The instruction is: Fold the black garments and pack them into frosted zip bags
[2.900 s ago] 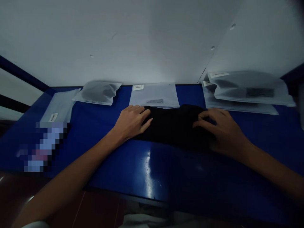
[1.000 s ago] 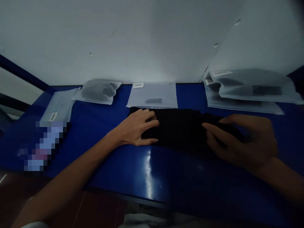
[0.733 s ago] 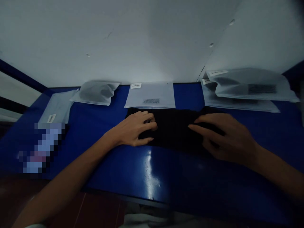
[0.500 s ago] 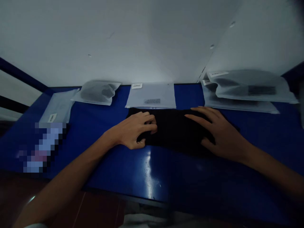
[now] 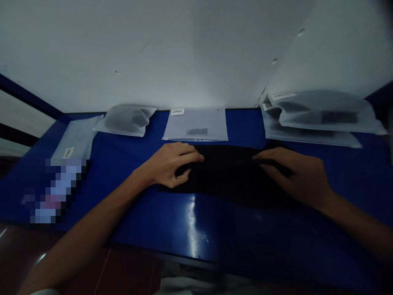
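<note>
A black cloth item (image 5: pixel 227 174), perhaps a folded garment, lies on the blue table (image 5: pixel 147 221) in front of me. It is too dark to make out its exact kind. My left hand (image 5: pixel 176 164) is closed on its left part, thumb and fingers curled into the fabric. At the right part, my right hand (image 5: pixel 291 172) pinches the cloth between thumb and fingers. Just behind the cloth lies a frosted zip bag (image 5: pixel 196 121) with a white barcode label and a block of dark print.
Filled frosted bags (image 5: pixel 319 112) overlap at the back right. A puffed bag (image 5: pixel 125 119) and a flatter labelled bag (image 5: pixel 78 135) lie at the back left, beside a pixelated object (image 5: pixel 59 190). A white wall (image 5: pixel 153 53) rises behind the table.
My right hand has gone from spread fingers lying on the cloth to a pinch, slightly to the right. My left fingers have closed on the fabric. The cloth's far edge has come toward me.
</note>
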Demonstrator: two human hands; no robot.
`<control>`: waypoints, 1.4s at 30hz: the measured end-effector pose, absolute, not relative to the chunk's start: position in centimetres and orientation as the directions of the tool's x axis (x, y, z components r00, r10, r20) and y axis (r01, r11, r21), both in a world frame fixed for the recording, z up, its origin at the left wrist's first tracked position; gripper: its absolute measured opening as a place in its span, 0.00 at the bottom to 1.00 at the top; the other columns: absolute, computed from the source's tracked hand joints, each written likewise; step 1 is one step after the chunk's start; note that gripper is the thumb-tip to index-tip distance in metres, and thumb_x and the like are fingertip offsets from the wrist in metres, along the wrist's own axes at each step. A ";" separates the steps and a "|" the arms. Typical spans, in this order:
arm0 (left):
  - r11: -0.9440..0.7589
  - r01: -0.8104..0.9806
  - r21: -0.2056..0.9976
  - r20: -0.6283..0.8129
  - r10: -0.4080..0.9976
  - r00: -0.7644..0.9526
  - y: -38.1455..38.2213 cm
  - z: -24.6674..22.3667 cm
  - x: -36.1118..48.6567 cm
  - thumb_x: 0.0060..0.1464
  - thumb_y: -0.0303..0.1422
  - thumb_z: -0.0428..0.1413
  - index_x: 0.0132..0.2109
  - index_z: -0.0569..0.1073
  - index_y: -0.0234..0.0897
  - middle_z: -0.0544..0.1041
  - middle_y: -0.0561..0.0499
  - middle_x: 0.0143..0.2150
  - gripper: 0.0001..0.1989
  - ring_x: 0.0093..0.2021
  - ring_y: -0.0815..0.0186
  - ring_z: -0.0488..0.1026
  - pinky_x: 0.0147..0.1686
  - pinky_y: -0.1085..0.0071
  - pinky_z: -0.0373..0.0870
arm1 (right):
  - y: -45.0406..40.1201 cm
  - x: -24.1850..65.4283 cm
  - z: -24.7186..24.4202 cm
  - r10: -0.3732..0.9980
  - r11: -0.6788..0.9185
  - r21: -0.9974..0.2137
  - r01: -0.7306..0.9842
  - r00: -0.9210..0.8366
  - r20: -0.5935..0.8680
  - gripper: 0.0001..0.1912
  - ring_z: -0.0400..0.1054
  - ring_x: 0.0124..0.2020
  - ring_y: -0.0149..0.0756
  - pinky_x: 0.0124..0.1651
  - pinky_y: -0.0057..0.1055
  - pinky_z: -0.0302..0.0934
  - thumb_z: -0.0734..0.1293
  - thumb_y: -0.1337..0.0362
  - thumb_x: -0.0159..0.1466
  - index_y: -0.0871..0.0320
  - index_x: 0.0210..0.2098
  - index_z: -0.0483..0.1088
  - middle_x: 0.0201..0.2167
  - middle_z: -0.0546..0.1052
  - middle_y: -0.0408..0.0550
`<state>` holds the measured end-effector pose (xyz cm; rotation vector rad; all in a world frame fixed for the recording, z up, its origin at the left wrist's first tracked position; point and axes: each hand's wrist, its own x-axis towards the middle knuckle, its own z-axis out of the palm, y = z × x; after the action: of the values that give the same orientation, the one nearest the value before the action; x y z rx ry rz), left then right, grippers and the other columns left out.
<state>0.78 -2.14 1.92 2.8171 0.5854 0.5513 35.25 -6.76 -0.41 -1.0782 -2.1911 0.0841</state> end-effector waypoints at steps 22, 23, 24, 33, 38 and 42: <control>-0.639 0.726 0.252 0.698 0.640 0.321 -1.6 0.4 1.4 0.68 0.34 0.55 0.61 0.70 0.43 0.70 0.43 0.61 0.16 0.63 0.53 0.69 0.63 0.50 0.68 | -7.0 34.8 -0.7 0.508 0.792 -0.051 0.608 -0.611 0.607 0.13 0.77 0.44 0.41 0.45 0.37 0.73 0.71 0.70 0.65 0.57 0.49 0.75 0.44 0.81 0.50; -0.677 0.724 0.131 0.675 0.596 0.435 -2.2 0.7 1.7 0.69 0.31 0.53 0.61 0.70 0.44 0.71 0.43 0.61 0.16 0.64 0.53 0.68 0.66 0.47 0.65 | -7.0 34.7 -0.9 0.549 0.783 -0.079 0.617 -0.625 0.555 0.15 0.76 0.50 0.44 0.51 0.40 0.73 0.70 0.68 0.66 0.58 0.53 0.74 0.49 0.80 0.54; -0.706 0.707 0.039 0.644 0.559 0.522 -2.8 0.9 2.1 0.69 0.30 0.52 0.62 0.71 0.45 0.72 0.44 0.62 0.17 0.66 0.52 0.66 0.67 0.45 0.61 | -7.0 34.6 -1.1 0.584 0.770 -0.103 0.629 -0.632 0.510 0.18 0.74 0.56 0.47 0.56 0.44 0.71 0.69 0.65 0.68 0.60 0.57 0.72 0.54 0.78 0.56; -0.789 0.607 0.096 0.092 0.614 0.784 -3.9 0.6 2.7 0.66 0.56 0.51 0.77 0.49 0.51 0.42 0.44 0.79 0.40 0.77 0.35 0.38 0.70 0.28 0.37 | -7.4 34.9 -1.2 0.678 0.717 -0.008 0.697 -0.695 0.239 0.36 0.46 0.75 0.59 0.73 0.64 0.44 0.62 0.52 0.72 0.52 0.75 0.48 0.75 0.53 0.56; -0.737 0.676 0.009 0.159 0.668 0.727 -4.0 0.7 2.4 0.61 0.62 0.51 0.76 0.52 0.44 0.41 0.38 0.79 0.46 0.77 0.30 0.35 0.67 0.23 0.30 | -7.6 34.9 -1.3 0.701 0.690 0.011 0.724 -0.672 0.238 0.38 0.43 0.76 0.61 0.72 0.66 0.45 0.61 0.50 0.72 0.52 0.76 0.47 0.77 0.47 0.59; -0.781 0.620 -0.069 0.221 0.594 0.773 -4.5 1.6 3.2 0.65 0.53 0.55 0.76 0.51 0.35 0.46 0.38 0.78 0.43 0.78 0.37 0.37 0.72 0.31 0.30 | -7.5 34.9 -1.1 0.668 0.722 0.012 0.691 -0.702 0.245 0.38 0.41 0.76 0.64 0.71 0.66 0.47 0.63 0.50 0.71 0.54 0.75 0.50 0.77 0.47 0.61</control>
<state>3.16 -4.51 1.62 3.0871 1.0628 0.3085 34.92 -7.55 -1.13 -1.0830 -2.7031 -0.1510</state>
